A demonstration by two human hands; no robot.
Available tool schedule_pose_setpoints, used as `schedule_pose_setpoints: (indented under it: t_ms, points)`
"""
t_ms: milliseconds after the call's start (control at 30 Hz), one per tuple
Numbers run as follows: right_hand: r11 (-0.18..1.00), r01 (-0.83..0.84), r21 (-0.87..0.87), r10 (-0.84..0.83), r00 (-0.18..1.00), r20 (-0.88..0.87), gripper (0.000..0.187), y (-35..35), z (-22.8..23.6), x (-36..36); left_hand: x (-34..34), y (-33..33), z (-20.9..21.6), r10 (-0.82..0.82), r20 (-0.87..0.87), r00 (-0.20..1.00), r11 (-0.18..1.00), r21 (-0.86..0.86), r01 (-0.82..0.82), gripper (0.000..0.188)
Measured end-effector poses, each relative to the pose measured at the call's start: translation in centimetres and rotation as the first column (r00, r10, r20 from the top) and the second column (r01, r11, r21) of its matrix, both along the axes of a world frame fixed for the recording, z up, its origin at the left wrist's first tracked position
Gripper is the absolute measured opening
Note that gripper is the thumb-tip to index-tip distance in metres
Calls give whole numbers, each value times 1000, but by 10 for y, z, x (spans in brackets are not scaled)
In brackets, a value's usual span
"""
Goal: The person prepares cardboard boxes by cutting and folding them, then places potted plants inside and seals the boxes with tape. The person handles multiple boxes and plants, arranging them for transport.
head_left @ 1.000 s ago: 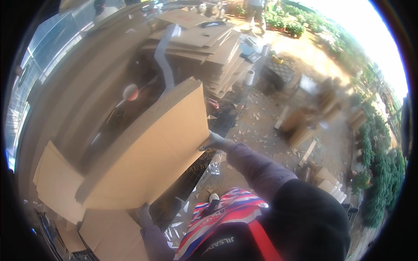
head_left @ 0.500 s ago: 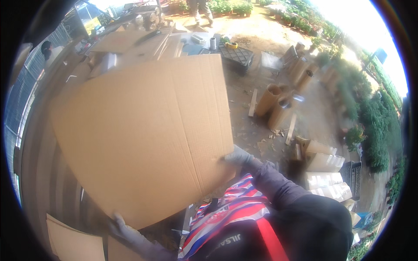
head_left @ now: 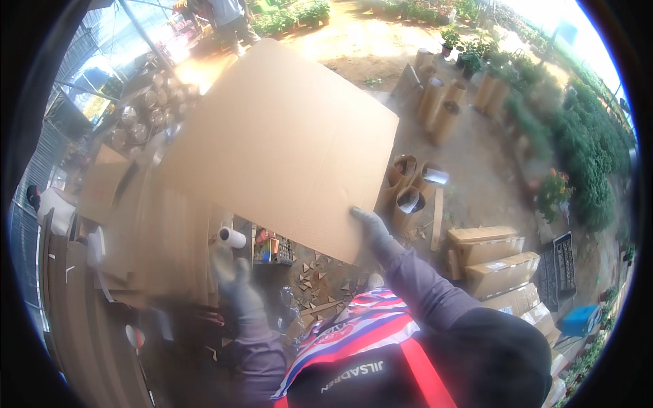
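Note:
A large flat cardboard sheet [head_left: 292, 143] is held up in front of me, tilted, with faint crease lines near its right side. My right hand [head_left: 372, 230], in a grey glove, grips its near right edge, the thumb lying on the face. Free of the sheet, my left hand [head_left: 239, 285] hangs below and left of it, also gloved; its fingers look spread, though slightly blurred. Close beyond that hand lies a white roll [head_left: 232, 237]. A stack of cardboard [head_left: 170, 238] is at the left, blurred.
Brown cardboard tubes [head_left: 410, 200] stand on the floor beyond the sheet. Closed cartons [head_left: 503, 272] are piled at right beside a black crate [head_left: 558, 272]. A small crate of items [head_left: 275, 250] sits below the sheet among cardboard scraps. Another person [head_left: 231, 20] stands far off.
The left hand has let go of the sheet's near corner. The sheet has turned and moved right and away, still in my right hand. My view has swung, bringing the left-hand stack into sight.

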State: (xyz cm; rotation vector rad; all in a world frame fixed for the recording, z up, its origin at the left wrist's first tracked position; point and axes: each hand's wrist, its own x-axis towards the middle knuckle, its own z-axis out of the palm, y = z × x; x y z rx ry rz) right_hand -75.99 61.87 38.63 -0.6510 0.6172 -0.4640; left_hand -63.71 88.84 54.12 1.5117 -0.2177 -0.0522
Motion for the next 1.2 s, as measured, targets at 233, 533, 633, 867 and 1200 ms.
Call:
schedule_pose_setpoints:
  t_ms: [233, 533, 633, 867, 1200]
  points:
    - [970, 110, 216, -118, 993, 22, 33, -92, 38, 69, 71, -244, -68, -464, -297, 834, 880, -266, 395, 35]
    - [928, 267, 259, -310, 940, 143, 46, -306, -20, 212, 232, -509, -77, -632, -239, 737, 766, -50, 641, 35]
    - [938, 285, 197, -304, 950, 74, 47, -365, -16, 279, 312, -571, -87, -672, -499, 548, 729, -313, 609, 35]
    - [986, 45, 160, -25, 991, -128, 54, -441, 12, 378, 487, -635, -132, -506, -648, 569, 862, -402, 309, 29]
    - [998, 8, 65, 41, 705, -708, 43, -596, -98, 430, 640, -657, -266, -135, -707, 694, 989, -141, 49, 28]
